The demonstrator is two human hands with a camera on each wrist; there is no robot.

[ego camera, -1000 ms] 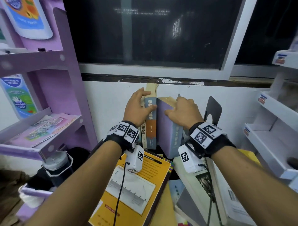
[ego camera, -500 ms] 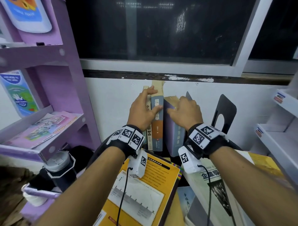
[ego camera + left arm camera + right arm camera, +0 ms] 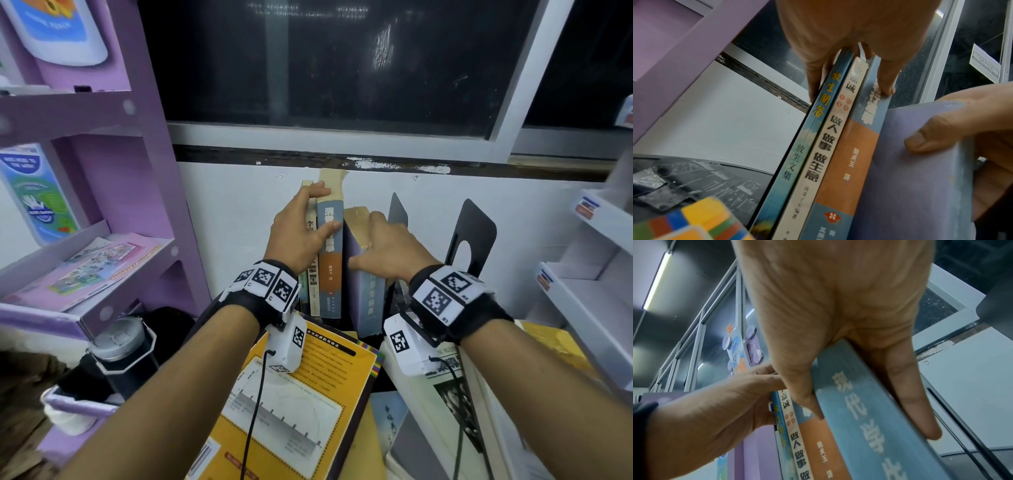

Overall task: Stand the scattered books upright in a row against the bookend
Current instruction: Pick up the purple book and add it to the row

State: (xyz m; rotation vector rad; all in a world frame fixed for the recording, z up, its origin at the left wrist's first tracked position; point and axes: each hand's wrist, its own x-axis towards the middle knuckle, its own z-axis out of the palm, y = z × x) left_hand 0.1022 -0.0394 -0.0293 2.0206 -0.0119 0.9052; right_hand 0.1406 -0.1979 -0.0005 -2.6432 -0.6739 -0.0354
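Standing upright: three slim paperback books (image 3: pixel 325 260) clasped in left hand (image 3: pixel 301 236); thick lavender-covered book (image 3: pixel 363 274) gripped by right hand (image 3: pixel 387 250), black metal bookend (image 3: pixel 397 212) just beyond.

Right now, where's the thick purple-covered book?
In the head view the purple-covered book stands upright right of centre, gripped by the right hand, between the blue-and-orange book and a black bookend.

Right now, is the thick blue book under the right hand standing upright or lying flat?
Upright. The thick blue book stands on its bottom edge, spine facing out, beside the orange-and-blue book. The right hand grips its top.
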